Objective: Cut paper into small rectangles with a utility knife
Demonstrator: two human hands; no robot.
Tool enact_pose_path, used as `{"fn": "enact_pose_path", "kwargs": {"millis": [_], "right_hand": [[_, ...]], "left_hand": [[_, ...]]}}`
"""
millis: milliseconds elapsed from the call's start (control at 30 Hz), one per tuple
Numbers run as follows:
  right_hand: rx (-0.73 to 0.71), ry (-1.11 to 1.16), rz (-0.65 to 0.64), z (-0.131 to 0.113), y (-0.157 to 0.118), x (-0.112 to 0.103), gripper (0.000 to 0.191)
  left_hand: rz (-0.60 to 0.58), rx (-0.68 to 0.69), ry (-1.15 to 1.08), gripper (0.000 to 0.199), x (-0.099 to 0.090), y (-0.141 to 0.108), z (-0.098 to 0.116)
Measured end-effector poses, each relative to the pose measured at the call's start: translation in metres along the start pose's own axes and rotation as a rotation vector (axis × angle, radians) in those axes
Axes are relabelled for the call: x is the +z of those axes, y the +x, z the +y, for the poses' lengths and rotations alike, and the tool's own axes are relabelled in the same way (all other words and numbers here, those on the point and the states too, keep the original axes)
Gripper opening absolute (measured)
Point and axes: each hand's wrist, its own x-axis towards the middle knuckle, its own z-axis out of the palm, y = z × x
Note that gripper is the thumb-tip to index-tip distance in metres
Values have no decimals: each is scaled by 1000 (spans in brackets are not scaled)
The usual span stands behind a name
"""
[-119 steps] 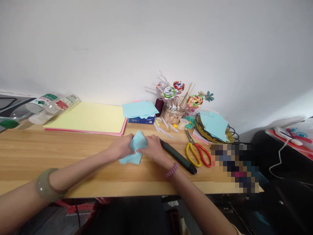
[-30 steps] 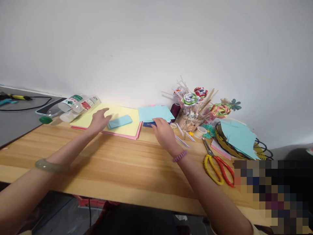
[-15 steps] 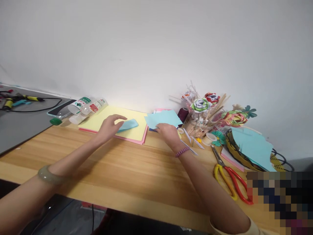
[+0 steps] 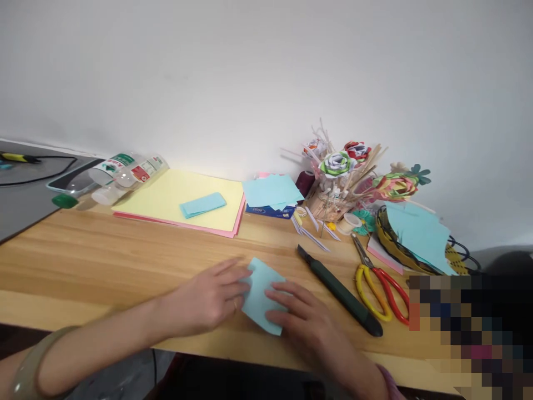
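Blue sheet (image 4: 259, 289) over the counter (image 4: 125, 250), near the front edge; your left hand (image 4: 208, 300) at its left side, pinch unclear, your right hand (image 4: 314, 322) spread on its right; uneven finger pressure could, I judge, skew or crease it.

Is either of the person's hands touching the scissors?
No, the scissors lie on the table, while the left hand and right hand are both at a blue sheet.
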Motion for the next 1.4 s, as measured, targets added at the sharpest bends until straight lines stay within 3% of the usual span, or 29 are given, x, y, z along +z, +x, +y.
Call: {"fn": "enact_pose_path", "kwargs": {"millis": [100, 200, 300, 433, 533, 633, 767, 900, 1033, 1167, 1400], "right_hand": [[78, 66, 18, -8, -21, 3, 22], [151, 114, 60, -11, -30, 1, 22], [292, 90, 146, -14, -38, 6, 20], [647, 94, 213, -23, -46, 28, 31], [939, 172, 300, -31, -44, 43, 40], [1048, 209, 367, -36, -40, 50, 42], [1053, 186, 378, -35, -37, 50, 36], [960, 89, 361, -31, -37, 52, 29], [837, -24, 383, -29, -36, 53, 25], [785, -99, 382, -30, -33, 52, 20], [707, -126, 394, -29, -33, 51, 15]], "left_hand": [[-31, -61, -144, 19, -2, -1, 18], [-63, -216, -326, 19, -6, -1, 30], [12, -413, -427, 17, -1, -2, 39], [186, -695, -367, 12, 13, -3, 48], [220, -846, -287, 14, 22, -1, 52], [200, -912, -201, 19, 26, 0, 52], [146, -913, -79, 24, 30, 1, 48], [145, -938, -48, 29, 33, 1, 44], [75, -1103, -264, 19, 33, 0, 50], [96, -1250, -340, 21, 33, -1, 58], [82, -1032, -170, 20, 30, -2, 54]]}}
